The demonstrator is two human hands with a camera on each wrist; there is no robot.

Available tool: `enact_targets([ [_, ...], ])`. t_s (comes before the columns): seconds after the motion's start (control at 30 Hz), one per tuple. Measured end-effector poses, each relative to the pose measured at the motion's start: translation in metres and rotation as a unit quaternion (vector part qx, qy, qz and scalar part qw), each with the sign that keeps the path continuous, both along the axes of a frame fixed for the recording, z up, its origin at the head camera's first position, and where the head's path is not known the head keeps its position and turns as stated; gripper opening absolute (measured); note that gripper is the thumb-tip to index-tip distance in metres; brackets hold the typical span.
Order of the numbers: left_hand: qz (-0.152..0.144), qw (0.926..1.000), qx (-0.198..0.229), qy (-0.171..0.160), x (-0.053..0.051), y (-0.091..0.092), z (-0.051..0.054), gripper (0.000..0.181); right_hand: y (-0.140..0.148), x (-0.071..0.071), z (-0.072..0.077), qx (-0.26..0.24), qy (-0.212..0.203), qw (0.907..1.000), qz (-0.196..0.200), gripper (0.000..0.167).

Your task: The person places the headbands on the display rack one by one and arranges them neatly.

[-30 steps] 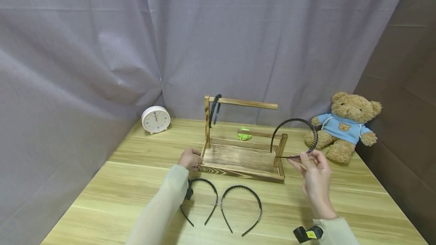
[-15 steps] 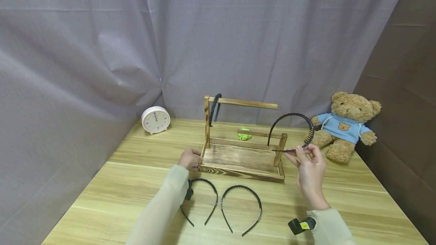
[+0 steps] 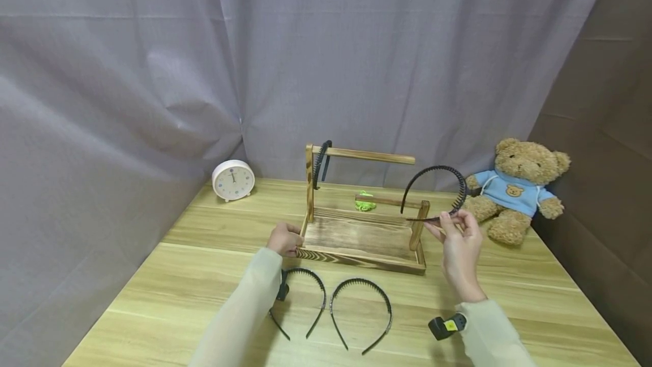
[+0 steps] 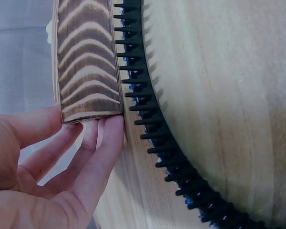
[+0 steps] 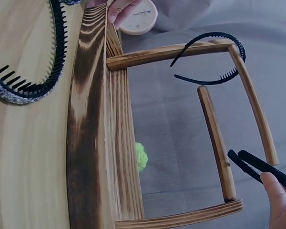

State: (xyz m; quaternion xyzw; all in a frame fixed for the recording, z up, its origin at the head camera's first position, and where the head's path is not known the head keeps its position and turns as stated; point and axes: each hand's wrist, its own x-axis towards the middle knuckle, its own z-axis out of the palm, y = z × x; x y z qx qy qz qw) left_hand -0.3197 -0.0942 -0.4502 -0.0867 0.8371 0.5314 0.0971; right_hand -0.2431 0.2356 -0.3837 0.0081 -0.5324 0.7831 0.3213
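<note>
A smooth grey fabric curtain [image 3: 326, 84], creased in soft folds, is hanging behind a pale, wood-grained table [image 3: 168, 282]. On the table a brown wooden rack [image 3: 359, 235] is standing, its shallow rectangular tray showing dark, wavy grain along the front rim; an upper bar is reaching out from the tall left post and a lower bar from the short right post. To the right a fluffy brown teddy bear [image 3: 520, 191] is sitting, wearing a light blue hoodie with a bear-face patch.

The person's left hand [image 3: 283, 238] is gripping the tray's front left corner between thumb and fingers. The right hand [image 3: 462, 248] is pinching a slim black toothed headband [image 3: 462, 190], holding it in the air by the lower bar's right end; whether it is touching the wood I cannot tell. Two black headbands with comb teeth and a glittering outer side, one left [image 3: 323, 293] and one right [image 3: 360, 280], are lying before the rack. Another dark toothed headband [image 3: 319, 163] is hanging over the upper bar near the tall post. A round white clock [image 3: 234, 180] is standing at the left, and a fluorescent green stringy bundle [image 3: 364, 207] is lying behind the rack.
</note>
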Motion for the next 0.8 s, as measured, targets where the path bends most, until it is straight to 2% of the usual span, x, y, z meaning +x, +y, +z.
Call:
enact_targets([
  [0.33, -0.003, 1.0, -0.002, 0.001, -0.001, -0.001, 0.0, 0.036, -0.002, -0.012, 0.008, 0.022, -0.007, 0.9997, -0.004, 0.016],
  [0.8, -0.005, 1.0, 0.004, 0.0, 0.0, -0.001, -0.001, 0.037, -0.009, -0.027, 0.016, 0.014, -0.016, 0.9998, 0.002, 0.011],
])
